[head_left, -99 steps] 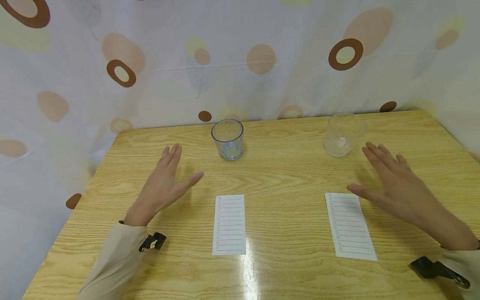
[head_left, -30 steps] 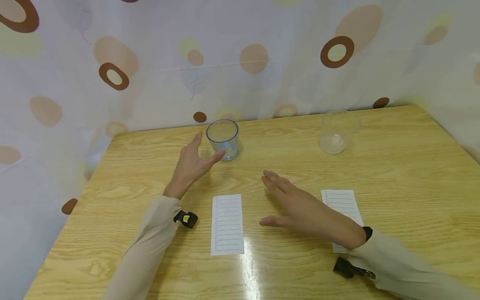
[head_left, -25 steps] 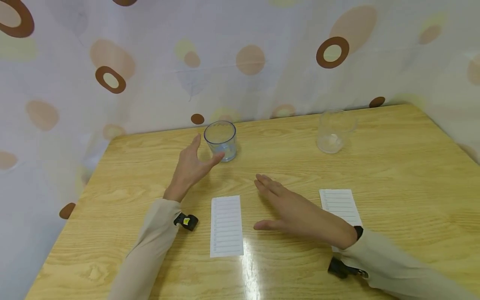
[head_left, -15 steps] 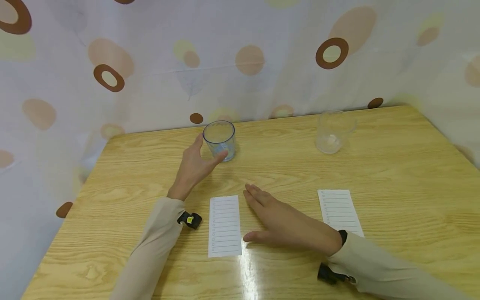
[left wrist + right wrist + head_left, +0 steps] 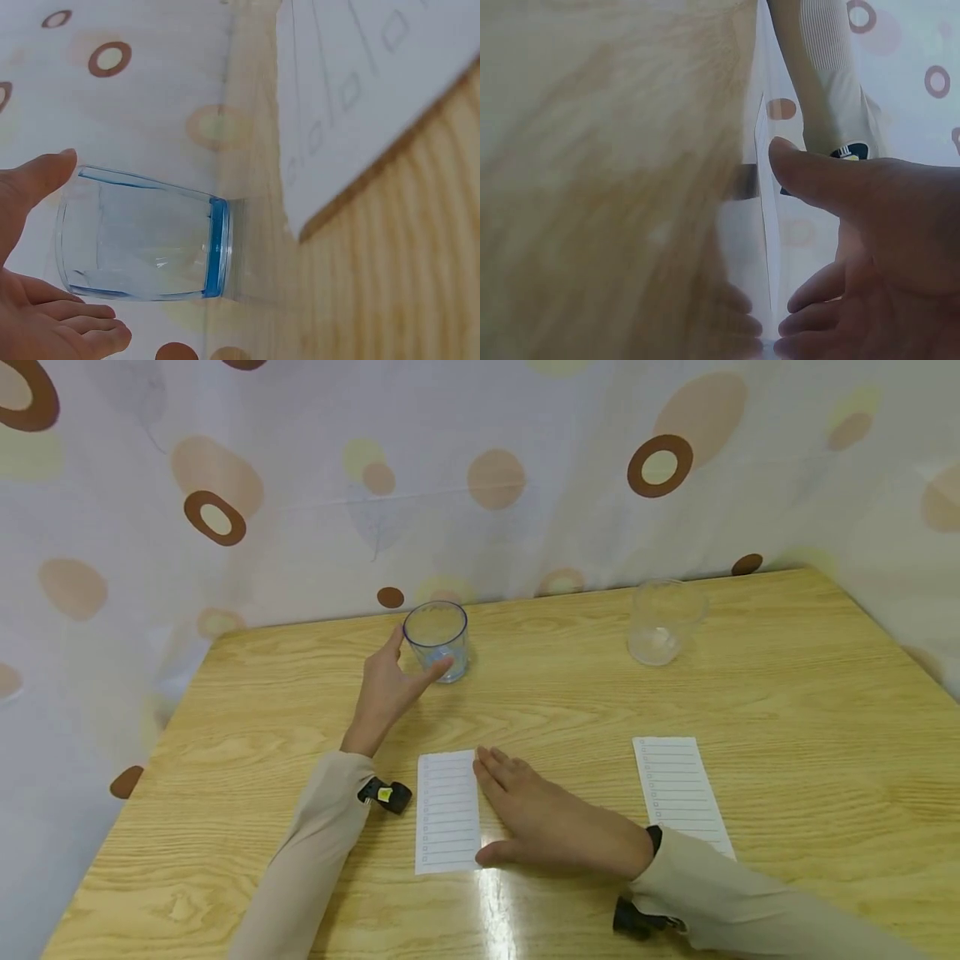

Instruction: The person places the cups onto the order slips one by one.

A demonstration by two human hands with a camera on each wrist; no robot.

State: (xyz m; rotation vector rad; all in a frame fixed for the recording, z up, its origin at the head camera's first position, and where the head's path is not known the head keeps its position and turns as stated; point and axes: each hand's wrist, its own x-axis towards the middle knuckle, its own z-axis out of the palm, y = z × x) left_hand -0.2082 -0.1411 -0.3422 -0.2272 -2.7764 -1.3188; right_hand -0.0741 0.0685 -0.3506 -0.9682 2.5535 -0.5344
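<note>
A clear drinking glass with a blue rim (image 5: 437, 639) stands upright near the back of the table. Around its near left side reaches my left hand (image 5: 384, 692), thumb and fingers spread apart; in the left wrist view the glass (image 5: 150, 236) lies just beyond the thumb and fingertips. My right hand (image 5: 540, 818) is held low with straight fingers at the right edge of a lined white paper slip (image 5: 447, 814). In the right wrist view the thumb and fingertips of this hand (image 5: 885, 247) face the slip's thin edge (image 5: 767, 210).
A clear cup with a handle (image 5: 660, 625) stands at the back right. A second lined slip (image 5: 682, 785) lies below it, partly covered by the right sleeve. The wooden table (image 5: 225, 843) ends at a patterned cloth (image 5: 315, 552) behind.
My left hand has moved up and right to the glass. My right hand has swept left and nearer, from above the right slip to the left slip's edge. The view has shifted slightly.
</note>
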